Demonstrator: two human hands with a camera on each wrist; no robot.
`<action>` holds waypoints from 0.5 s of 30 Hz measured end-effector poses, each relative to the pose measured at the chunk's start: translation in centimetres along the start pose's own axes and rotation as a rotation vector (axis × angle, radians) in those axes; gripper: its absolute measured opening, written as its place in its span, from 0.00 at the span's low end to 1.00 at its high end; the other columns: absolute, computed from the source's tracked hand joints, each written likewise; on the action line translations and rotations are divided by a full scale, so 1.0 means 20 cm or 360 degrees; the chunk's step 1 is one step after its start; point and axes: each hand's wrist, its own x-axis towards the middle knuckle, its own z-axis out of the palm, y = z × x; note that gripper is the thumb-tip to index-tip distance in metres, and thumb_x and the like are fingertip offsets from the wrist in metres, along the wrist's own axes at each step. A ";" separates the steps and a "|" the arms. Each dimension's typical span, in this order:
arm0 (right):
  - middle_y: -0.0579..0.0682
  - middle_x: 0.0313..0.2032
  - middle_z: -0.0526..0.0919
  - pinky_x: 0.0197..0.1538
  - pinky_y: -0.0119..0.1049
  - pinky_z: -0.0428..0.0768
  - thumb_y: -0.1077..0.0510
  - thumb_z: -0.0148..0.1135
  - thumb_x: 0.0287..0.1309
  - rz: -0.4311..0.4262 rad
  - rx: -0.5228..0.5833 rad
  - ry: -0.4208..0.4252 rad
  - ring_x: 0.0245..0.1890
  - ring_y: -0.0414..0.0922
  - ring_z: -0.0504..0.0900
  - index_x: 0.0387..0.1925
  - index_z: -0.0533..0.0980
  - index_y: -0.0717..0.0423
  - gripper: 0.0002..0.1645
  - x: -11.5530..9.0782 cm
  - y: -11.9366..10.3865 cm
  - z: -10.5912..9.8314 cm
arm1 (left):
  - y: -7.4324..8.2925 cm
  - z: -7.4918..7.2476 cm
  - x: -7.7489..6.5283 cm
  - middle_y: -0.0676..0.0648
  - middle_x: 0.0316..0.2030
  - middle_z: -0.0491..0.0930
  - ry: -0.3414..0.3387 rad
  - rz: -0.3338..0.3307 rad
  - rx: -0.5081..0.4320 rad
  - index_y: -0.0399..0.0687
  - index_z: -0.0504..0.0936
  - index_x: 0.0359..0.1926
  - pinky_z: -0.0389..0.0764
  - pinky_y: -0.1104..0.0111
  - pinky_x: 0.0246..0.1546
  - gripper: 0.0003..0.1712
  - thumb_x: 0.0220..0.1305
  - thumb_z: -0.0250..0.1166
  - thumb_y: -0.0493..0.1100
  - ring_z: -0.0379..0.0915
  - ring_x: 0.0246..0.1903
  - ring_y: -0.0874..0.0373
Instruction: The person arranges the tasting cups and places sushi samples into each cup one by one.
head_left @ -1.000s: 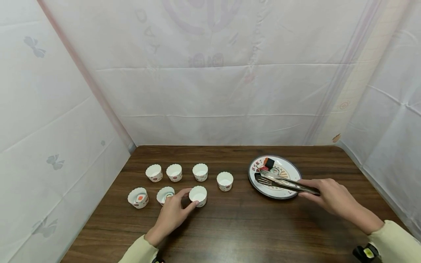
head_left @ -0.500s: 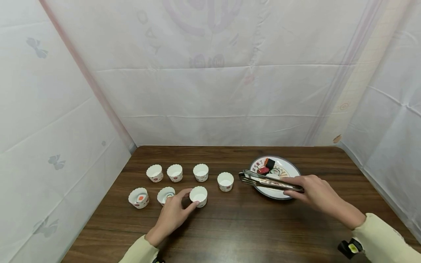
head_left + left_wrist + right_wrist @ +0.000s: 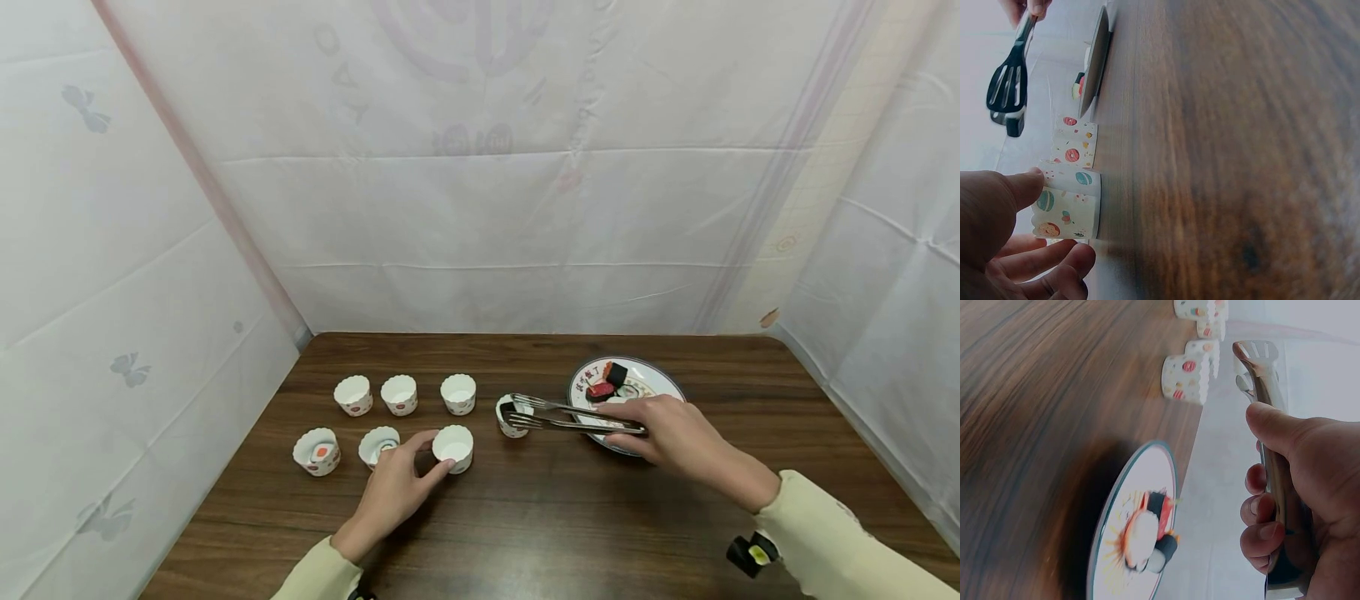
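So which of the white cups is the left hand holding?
The rightmost cup in the near row of three: it alone is gripped by the left hand.

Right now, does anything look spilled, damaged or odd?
Nothing looks spilled; the cups stand upright. But a brown patch interrupts the pale sheet low at back right: perhaps a tear or stain.

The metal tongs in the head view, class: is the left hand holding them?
No, the right hand grips the metal tongs, while the left hand holds a white cup.

Tongs now over rightmost cup
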 end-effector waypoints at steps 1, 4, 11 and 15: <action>0.41 0.48 0.89 0.37 0.45 0.83 0.45 0.74 0.59 -0.0015 0.0000 0.0005 0.43 0.43 0.88 0.57 0.85 0.41 0.23 0.01 -0.01 0.00 | 0.00 0.00 0.00 0.45 0.42 0.89 0.0005 0.0003 0.0002 0.45 0.85 0.55 0.83 0.60 0.37 0.25 0.59 0.78 0.47 0.72 0.19 0.68; 0.41 0.47 0.89 0.36 0.44 0.83 0.44 0.75 0.59 -0.0054 0.0004 0.0018 0.40 0.43 0.88 0.55 0.86 0.43 0.23 0.05 -0.05 0.02 | 0.00 0.00 0.00 0.45 0.42 0.89 0.0016 0.0012 -0.0001 0.45 0.85 0.55 0.84 0.57 0.40 0.25 0.59 0.78 0.47 0.82 0.28 0.61; 0.42 0.42 0.90 0.35 0.45 0.82 0.45 0.74 0.60 -0.0108 0.0042 -0.0037 0.32 0.42 0.86 0.54 0.86 0.43 0.21 0.11 -0.11 0.05 | 0.00 0.00 0.00 0.45 0.42 0.89 0.0028 0.0017 -0.0004 0.46 0.85 0.55 0.84 0.56 0.41 0.24 0.59 0.78 0.47 0.86 0.36 0.57; 0.42 0.43 0.90 0.35 0.42 0.84 0.46 0.74 0.60 -0.0174 0.0080 -0.0011 0.33 0.41 0.87 0.53 0.86 0.44 0.21 0.14 -0.13 0.08 | 0.00 0.00 0.00 0.45 0.43 0.89 0.0011 0.0014 -0.0005 0.45 0.85 0.55 0.83 0.60 0.37 0.24 0.60 0.78 0.47 0.78 0.23 0.65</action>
